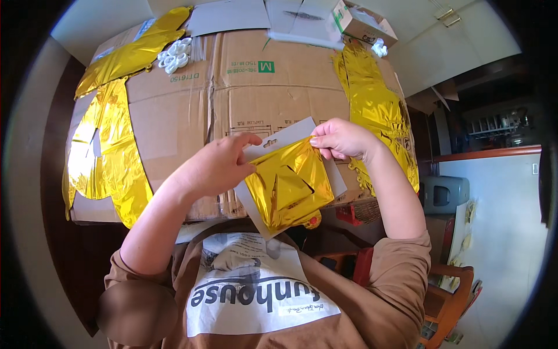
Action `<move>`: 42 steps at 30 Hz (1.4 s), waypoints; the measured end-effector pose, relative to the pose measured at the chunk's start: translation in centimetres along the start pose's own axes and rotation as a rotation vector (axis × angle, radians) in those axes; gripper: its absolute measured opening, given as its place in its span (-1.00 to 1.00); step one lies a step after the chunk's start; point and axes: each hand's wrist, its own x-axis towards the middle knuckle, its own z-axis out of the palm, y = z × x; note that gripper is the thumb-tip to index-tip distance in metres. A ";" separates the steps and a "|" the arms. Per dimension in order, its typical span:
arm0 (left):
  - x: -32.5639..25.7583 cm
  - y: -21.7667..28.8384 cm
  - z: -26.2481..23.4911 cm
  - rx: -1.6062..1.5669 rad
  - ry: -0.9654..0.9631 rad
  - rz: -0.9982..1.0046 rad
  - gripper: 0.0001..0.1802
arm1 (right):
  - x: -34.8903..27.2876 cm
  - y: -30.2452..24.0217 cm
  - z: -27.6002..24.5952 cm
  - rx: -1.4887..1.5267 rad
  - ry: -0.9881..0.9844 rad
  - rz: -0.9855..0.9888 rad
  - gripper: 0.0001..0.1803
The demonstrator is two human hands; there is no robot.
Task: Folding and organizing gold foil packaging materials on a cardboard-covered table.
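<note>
A white card with a hang slot at its top edge is tilted in front of me, above the near edge of the cardboard. Folded gold foil, crinkled and shiny like a foil balloon, covers most of it. My right hand pinches the foil's upper right corner between thumb and fingers. At the card's upper left edge, my left hand grips with thumb and bent index finger; its other fingers are hidden. Part of a small red and yellow item peeks out below the foil.
Flattened cardboard covers the table. Flat gold foil pieces lie left, and more gold foil lies right. White ribbon coils, a white sheet and an open box are at the back. A wooden chair stands at right.
</note>
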 end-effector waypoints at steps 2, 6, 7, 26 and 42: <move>-0.3 -0.7 1.2 0.028 0.047 -0.001 -0.42 | 0.2 -0.7 0.6 -0.114 0.040 0.018 -0.80; -0.7 -2.2 3.2 0.153 0.181 0.061 -0.34 | 0.1 -2.6 1.8 -0.319 0.165 0.026 -0.78; -0.7 -2.6 3.6 0.223 0.208 0.080 -0.32 | 0.0 -2.9 1.9 -0.369 0.198 0.017 -0.78; -0.4 -1.3 2.2 0.383 0.088 -0.037 -0.17 | -0.7 5.6 9.6 -1.108 0.672 -0.671 -0.11; -2.1 -3.4 8.6 0.535 0.498 0.435 -0.11 | 0.9 4.8 9.1 -1.122 0.700 -0.733 -0.09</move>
